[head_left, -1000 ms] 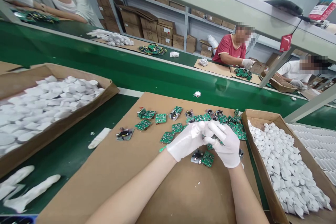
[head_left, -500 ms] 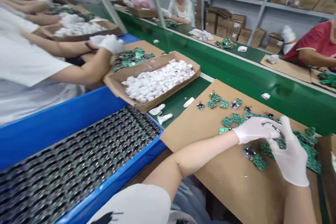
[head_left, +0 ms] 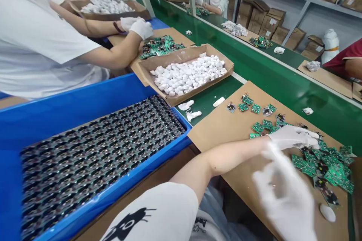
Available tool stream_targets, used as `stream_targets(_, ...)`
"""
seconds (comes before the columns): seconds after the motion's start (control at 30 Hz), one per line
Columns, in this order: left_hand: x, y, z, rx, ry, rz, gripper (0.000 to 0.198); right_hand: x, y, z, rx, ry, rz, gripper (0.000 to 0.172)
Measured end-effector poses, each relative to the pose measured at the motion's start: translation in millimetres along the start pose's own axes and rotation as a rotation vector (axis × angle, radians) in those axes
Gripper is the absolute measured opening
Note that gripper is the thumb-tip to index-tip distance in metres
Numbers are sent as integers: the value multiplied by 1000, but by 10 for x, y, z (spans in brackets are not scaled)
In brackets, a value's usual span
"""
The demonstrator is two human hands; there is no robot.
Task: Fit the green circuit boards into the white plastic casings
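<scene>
My left hand [head_left: 294,137], in a white glove, reaches over the upper part of the green circuit boards [head_left: 336,163], its fingers stretched towards them. I see no object in it, though its underside is hidden. Closer to me, my right hand [head_left: 285,192], also gloved in white, is smeared by motion above the brown cardboard sheet [head_left: 246,167]. Its thumb and fingers look bent, and whether it holds anything is unclear. A white oval piece [head_left: 328,212] lies to its right on the cardboard. Smaller groups of boards [head_left: 256,109] are spread towards the far edge.
A blue bin [head_left: 70,92] at left holds rows of dark assembled parts [head_left: 104,158]. Behind it, a cardboard tray [head_left: 169,99] contains many small white pieces [head_left: 192,73]. Loose white scraps [head_left: 194,115] lie nearby. A green conveyor [head_left: 271,67] runs behind; co-workers sit left and across.
My hands, together around a small object before, have separated. The left reaches to the boards; the right has moved down and left. The white oval piece now shows. The view has shifted.
</scene>
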State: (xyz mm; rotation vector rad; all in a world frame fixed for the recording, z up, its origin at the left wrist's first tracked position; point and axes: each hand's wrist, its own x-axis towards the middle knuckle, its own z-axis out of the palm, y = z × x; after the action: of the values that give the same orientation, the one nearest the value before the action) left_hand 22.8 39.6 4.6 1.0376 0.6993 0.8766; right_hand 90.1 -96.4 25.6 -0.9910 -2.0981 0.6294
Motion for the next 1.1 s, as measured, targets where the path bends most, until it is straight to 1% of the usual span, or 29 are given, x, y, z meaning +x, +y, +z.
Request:
stream_targets(0.03,7,-13,4,-21,-2,48,51,-97,-99,200,19,-79,-72,57)
stream_targets(0.07,15,-27,5,-52,-9,83,51,-192,-158,390,33,-134,-114,62)
stream_targets(0.13,25,-47,-4,-85,-14,123,50,-362,-174,694,29,-180,-131,71)
stream_targets(0.17,25,-49,-14,-79,-12,128,49,-430,-147,791,9,-168,-79,75)
stream_targets(0.23,18,-43,-37,-57,-16,140,46,-527,-74,868,-38,-112,63,79)
stream_targets(0.3,13,-36,-51,-60,-17,161,45,-571,-26,830,-45,-10,194,86)
stream_targets(0.37,23,-44,-49,-73,-15,164,46,-578,-16,748,-2,69,265,89)
stream_targets(0.4,36,-56,-43,-81,-14,163,47,-575,-17,707,43,79,282,88)
stream_targets(0.53,122,-124,-18,-167,-18,160,46,-581,36,532,248,48,387,78)
stream_targets(0.57,145,-137,-15,-200,-22,153,45,-594,70,464,261,70,420,73)
stream_targets(0.63,186,-155,-11,-252,-36,139,42,-634,138,290,237,152,463,64)
stream_targets(0.7,221,-169,-3,-288,-49,147,39,-686,173,111,182,260,471,56)
stream_targets(0.73,234,-175,5,-306,-55,154,38,-713,173,45,138,296,462,53)
stream_targets(0.77,245,-179,14,-330,-64,162,37,-737,162,6,89,303,441,50)
stream_targets(0.83,252,-172,26,-369,-87,173,36,-773,123,30,-11,234,362,47)
stream_targets(0.9,240,-126,5,-387,-101,197,36,-792,96,178,-73,118,261,49)
stream_targets(0.93,226,-83,-27,-390,-96,226,36,-795,93,277,-96,81,222,49)
stream_targets(0.97,208,-24,-76,-393,-88,265,36,-796,99,378,-115,57,194,47)
stream_targets(1.0,185,50,-142,-415,-78,340,36,-794,111,469,-141,49,183,44)
stream_targets(1.07,122,241,-305,-442,-42,398,29,-784,138,594,-227,29,169,42)
stream_targets(1.1,79,355,-392,-473,13,450,25,-777,144,623,-281,16,160,45)
